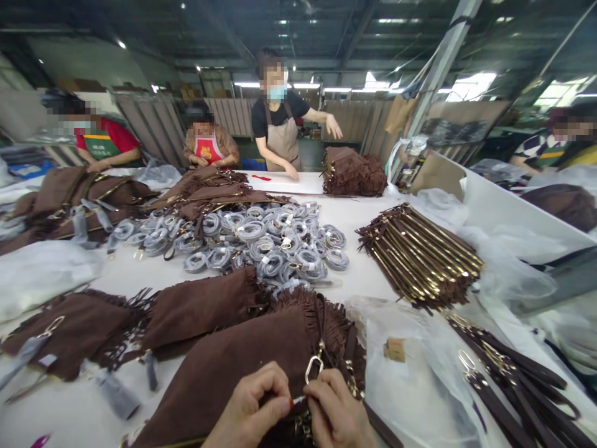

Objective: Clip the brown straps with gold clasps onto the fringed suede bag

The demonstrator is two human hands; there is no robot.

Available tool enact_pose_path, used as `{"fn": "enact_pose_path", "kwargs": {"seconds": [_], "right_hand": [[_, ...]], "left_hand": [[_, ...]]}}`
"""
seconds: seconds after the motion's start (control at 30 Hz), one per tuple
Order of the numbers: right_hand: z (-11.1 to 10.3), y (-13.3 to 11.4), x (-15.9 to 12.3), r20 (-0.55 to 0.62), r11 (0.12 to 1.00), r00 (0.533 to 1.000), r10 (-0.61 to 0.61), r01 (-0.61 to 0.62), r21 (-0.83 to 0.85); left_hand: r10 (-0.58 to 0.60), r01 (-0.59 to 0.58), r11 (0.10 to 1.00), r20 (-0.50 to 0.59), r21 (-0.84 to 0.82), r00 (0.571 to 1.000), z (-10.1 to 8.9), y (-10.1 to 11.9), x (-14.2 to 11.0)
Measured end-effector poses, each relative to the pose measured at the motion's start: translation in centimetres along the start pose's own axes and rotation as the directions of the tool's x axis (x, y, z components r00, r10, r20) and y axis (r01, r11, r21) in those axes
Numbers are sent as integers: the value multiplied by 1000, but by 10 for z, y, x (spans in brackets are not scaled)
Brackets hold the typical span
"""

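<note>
A brown fringed bag lies at the near table edge. Both hands work at its metal clasp: the left hand pinches closed on a small white piece, the right hand grips the hardware. Two more bags lie leftward, beyond them a heap of grey wrapped coils, too many to count. Four people stand around the white table. No writing is readable.

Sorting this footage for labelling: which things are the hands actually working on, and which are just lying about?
In hand:
left hand
right hand
brown fringed suede bag
silver metal clasp

Lying about:
grey wrapped strap coils
stack of brown gold-trimmed strips
clear plastic bags
dark brown straps
</note>
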State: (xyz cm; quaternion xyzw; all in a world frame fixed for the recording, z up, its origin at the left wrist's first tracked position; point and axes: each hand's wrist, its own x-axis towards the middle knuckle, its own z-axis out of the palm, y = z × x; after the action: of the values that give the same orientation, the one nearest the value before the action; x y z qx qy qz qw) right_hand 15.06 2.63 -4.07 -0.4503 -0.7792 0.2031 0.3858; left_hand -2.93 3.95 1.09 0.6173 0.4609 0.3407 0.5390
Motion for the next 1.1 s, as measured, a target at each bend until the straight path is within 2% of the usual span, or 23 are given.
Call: {"fn": "enact_pose_path", "kwargs": {"seconds": [0.17, 0.3, 0.47, 0.57, 0.63, 0.7, 0.83, 0.97, 1.1], "right_hand": [[3, 2, 0, 17, 1000, 1000, 21, -21, -8], [-1, 0, 1, 7, 985, 997, 78, -79, 155], [-12, -2, 6, 69, 940, 989, 132, -147, 307], [-14, -2, 6, 95, 927, 983, 158, -181, 329], [-14, -2, 6, 76, 919, 980, 182, -197, 342], [-13, -2, 5, 77, 919, 980, 182, -197, 342], [-12, 0, 3, 65, 917, 981, 180, -192, 350], [-10, 3, 1, 22, 924, 988, 152, -149, 352], [-7, 5, 1, 32, 943, 994, 108, -113, 314]], "left_hand": [[7, -7, 1000, 26, -6, 1000, -1, -3, 2], [-20, 21, 999, 14, -33, 1000, 1, -8, 5], [-212, 216, 964, 48, -151, 976, 8, -2, 8], [-271, 274, 960, 43, -60, 961, 17, 7, 11], [-223, 223, 971, -5, 86, 975, 22, 8, 13], [-127, 134, 973, -45, 189, 991, 25, 5, 14], [52, -33, 969, -70, 245, 996, 26, -5, 14], [196, -174, 938, -44, 301, 980, 27, -9, 13], [374, -316, 824, -33, 471, 927, 29, -13, 14]]}}
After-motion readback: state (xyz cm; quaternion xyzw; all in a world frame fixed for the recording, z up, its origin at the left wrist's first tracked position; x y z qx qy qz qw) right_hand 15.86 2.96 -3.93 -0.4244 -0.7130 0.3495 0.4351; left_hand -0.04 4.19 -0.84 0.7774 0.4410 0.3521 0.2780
